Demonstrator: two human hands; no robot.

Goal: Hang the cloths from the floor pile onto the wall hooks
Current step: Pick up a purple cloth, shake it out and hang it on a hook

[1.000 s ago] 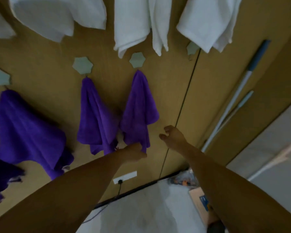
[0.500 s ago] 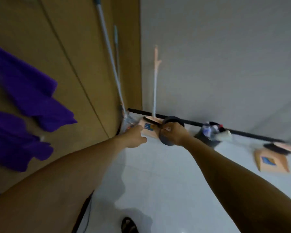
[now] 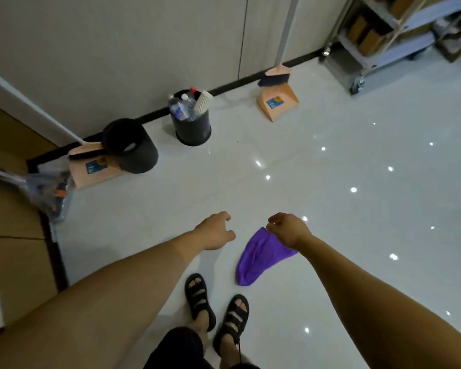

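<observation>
The biggest change is the view itself; a second ago it faced the wood-panelled wall with purple and white cloths on their hooks, and now it has swung down and away to the pale glossy floor [image 3: 330, 198], so the hooks are out of sight and only a strip of the wood panelling [image 3: 8, 214] shows at the left edge; that reads as one hanging finished and a turn back for the next cloth; along the grey wall [image 3: 117, 49] stand a metal shelf trolley [image 3: 378, 41], two black bins [image 3: 133, 150] and two peach dustpans [image 3: 277, 102], none of them part of the job; what is left of the pile, as far as can be seen, is a single purple cloth [image 3: 258, 259], lying just ahead of the person's sandalled feet [image 3: 200, 296]; the left hand [image 3: 214, 233] is stretched forward beside it, fingers loose and apart, holding nothing; the right hand [image 3: 288, 231] has its fingers curled right over the cloth's far end, and whether they already pinch it or merely pass in front of it cannot be told; if not, the pickup comes next.
</observation>
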